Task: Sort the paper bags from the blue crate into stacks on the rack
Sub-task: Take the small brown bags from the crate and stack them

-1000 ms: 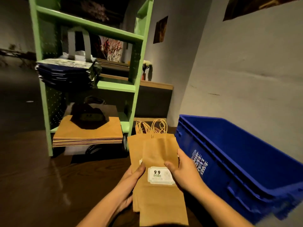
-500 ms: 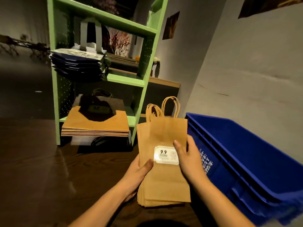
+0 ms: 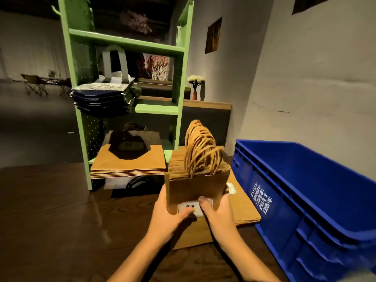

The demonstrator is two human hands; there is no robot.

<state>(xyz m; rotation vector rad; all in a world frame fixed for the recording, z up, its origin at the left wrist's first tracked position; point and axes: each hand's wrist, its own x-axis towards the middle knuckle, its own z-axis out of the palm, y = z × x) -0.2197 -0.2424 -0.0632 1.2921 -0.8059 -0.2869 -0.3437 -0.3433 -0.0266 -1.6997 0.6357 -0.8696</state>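
Note:
Both hands hold a thick bundle of brown paper bags (image 3: 195,184) upright, twine handles bunched on top. My left hand (image 3: 168,218) grips its left side with the thumb on the white price label. My right hand (image 3: 217,214) grips the right side, thumb on the same label. More flat brown bags (image 3: 244,210) lie on the table under the bundle. The blue crate (image 3: 317,192) stands to the right. The green rack (image 3: 126,43) stands ahead, with a stack of brown bags (image 3: 130,165) on its lowest shelf and a stack of dark blue bags (image 3: 101,98) on the middle one.
The dark wooden table (image 3: 50,210) spreads to the left and front. A grey wall (image 3: 315,68) rises behind the crate. A low cabinet with a small vase of flowers (image 3: 195,86) sits behind the rack. Folding chairs (image 3: 34,84) stand far left.
The bundle has been tipped from lying flat toward me to standing on edge, so its handles point up. Both hands have slid to grip it by the label. My view has moved closer to the rack.

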